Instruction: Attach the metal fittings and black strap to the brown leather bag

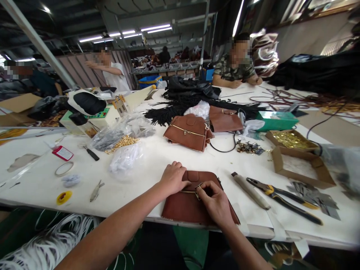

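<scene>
A brown leather bag panel (180, 208) with a gold zipper across it lies at the table's front edge. My left hand (174, 178) grips its upper left part, thumb on top and fingers over the far edge. Pinched between thumb and forefinger of my right hand (215, 200) is the metal zipper pull (198, 191), near the middle of the zipper. The pull's lower end is partly covered by my fingers. Beyond my hands lies a stack of similar brown panels (187, 131).
To the right lie a grey bar-shaped tool (250, 190), pliers (284, 198), flat metal pieces (315, 197) and cardboard boxes (302, 180). Plastic bags (126, 159), yellow tape (64, 197) and a black-handled tool (92, 153) are at left. A person (236, 63) sits across the table.
</scene>
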The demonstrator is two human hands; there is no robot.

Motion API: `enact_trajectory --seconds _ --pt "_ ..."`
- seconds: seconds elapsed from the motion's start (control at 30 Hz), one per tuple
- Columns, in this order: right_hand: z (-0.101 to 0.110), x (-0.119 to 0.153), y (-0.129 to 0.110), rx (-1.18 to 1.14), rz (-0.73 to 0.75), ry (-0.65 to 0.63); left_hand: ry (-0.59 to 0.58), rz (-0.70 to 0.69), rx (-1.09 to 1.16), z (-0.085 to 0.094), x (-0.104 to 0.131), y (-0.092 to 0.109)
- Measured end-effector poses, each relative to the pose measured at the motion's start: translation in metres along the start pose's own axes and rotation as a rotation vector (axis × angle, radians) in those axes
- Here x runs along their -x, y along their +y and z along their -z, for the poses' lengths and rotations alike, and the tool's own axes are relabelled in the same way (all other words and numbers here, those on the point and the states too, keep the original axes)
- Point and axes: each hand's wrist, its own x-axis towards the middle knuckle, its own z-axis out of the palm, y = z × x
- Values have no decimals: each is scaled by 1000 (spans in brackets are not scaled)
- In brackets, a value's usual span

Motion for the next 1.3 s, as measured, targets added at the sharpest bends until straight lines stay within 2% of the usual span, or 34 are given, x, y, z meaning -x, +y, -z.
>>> enact_trajectory --seconds 0.17,0.23,0.3,0.37,0.47,0.53,0.67,0.8,0.97,1.17,1.3 --pt "0 0 -1 -26 16 12 85 -28 -2 12 10 10" --pt "0 1 0 -47 21 11 82 -13 30 19 13 16" --pt "1 2 0 -83 30 -5 -3 59 114 25 14 22" --pt "3 4 0 -124 47 -29 -136 96 167 31 15 25" --pt "7 8 -3 -162 79 -69 -267 49 128 44 19 27" --pt "9 13 -7 -161 92 -82 -326 28 168 53 25 26" --pt "13 28 -18 -132 128 -63 -438 -36 417 66 43 26" --pt "15 47 -31 -88 244 -36 -505 -69 624 76 65 31" --pt "18 65 -42 -70 331 30 -519 -56 632 90 92 48" --pt "24 85 -55 -31 401 14 -435 -81 616 96 118 66" --pt "27 101 -62 -35 359 47 -399 -106 609 97 133 74"
